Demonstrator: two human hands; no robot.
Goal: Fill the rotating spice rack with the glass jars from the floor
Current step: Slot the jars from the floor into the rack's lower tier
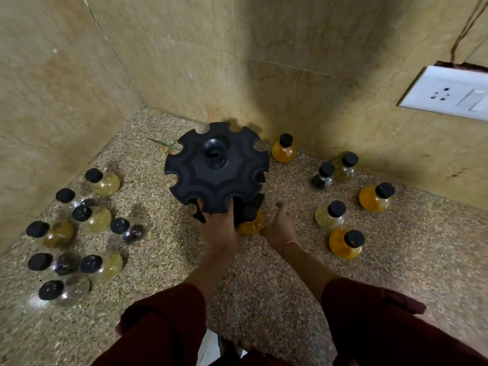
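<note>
Head | left hand [220, 228] grips rack [216, 167] rim | right hand [281, 228] open beside orange jar [252, 220] | jars flank both sides

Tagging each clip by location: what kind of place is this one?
Probably a home interior, a floor corner, perhaps a kitchen. Speckled stone floor, beige tiled walls meeting in a corner, a white wall socket, and spice jars standing around a black rack.

The rack [216, 167] looks like matt black plastic with a smooth top. The jars [105, 183] are clear glossy glass, and their caps [93, 175] are matt black. The floor [264, 286] is speckled stone, slightly polished. The walls [184, 62] are smooth beige tiles. The socket plate [446, 92] is glossy white plastic. The sleeves [383, 326] are dark red cloth.
</note>
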